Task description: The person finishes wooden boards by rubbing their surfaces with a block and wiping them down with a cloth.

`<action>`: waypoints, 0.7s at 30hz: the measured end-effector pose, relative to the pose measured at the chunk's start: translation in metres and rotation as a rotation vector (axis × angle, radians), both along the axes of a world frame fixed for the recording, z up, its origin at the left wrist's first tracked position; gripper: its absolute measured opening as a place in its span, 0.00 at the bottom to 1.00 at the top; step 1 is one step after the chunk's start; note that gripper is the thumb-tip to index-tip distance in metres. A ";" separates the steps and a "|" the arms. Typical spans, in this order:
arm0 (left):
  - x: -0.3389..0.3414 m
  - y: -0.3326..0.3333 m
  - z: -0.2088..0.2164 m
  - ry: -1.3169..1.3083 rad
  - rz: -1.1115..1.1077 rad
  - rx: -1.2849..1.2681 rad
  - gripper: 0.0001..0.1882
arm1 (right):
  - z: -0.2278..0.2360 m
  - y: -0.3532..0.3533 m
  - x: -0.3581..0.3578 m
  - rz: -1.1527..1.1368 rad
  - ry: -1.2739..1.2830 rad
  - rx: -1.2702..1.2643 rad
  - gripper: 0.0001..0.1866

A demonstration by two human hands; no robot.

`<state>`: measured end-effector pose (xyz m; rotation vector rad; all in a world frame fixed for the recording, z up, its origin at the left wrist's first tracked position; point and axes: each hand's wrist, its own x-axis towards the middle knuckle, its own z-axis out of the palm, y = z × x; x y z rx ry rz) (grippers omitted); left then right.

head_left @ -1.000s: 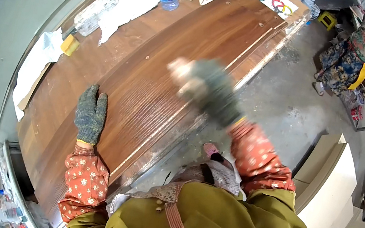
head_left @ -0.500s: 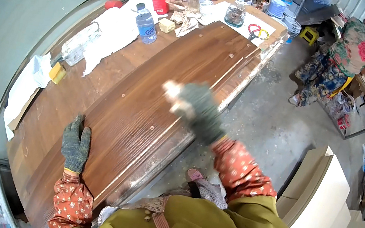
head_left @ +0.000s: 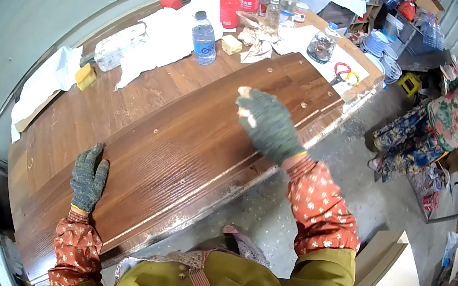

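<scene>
Under the right hand (head_left: 268,124), a small pale pad (head_left: 244,93) peeks out; the gloved grip is curled loosely over it, pressing it on the brown wooden panel (head_left: 190,155). Left hand (head_left: 89,177) lies flat and open, likely to steady the panel on the tabletop (head_left: 128,96). A water bottle (head_left: 204,37) stands farther off.

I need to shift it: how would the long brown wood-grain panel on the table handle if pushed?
The long brown wood-grain panel looks stiff and probably heavy, spanning most of the table. It lies flat, so it should slide rather than tip.
</scene>
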<state>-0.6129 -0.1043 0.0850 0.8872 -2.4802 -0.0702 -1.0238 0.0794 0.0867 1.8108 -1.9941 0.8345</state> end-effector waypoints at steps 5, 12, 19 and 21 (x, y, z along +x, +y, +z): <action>-0.013 0.002 0.007 -0.004 -0.019 0.012 0.19 | -0.032 -0.009 -0.141 -0.354 -0.148 0.046 0.20; 0.013 0.007 0.019 -0.135 0.236 0.137 0.20 | 0.037 -0.060 0.010 0.063 -0.203 0.168 0.19; 0.081 0.079 0.005 -0.168 0.182 0.022 0.23 | 0.017 -0.059 -0.034 0.009 -0.484 0.461 0.25; 0.145 0.114 -0.003 -0.161 0.387 0.056 0.23 | -0.008 -0.073 -0.062 0.083 -0.295 0.405 0.27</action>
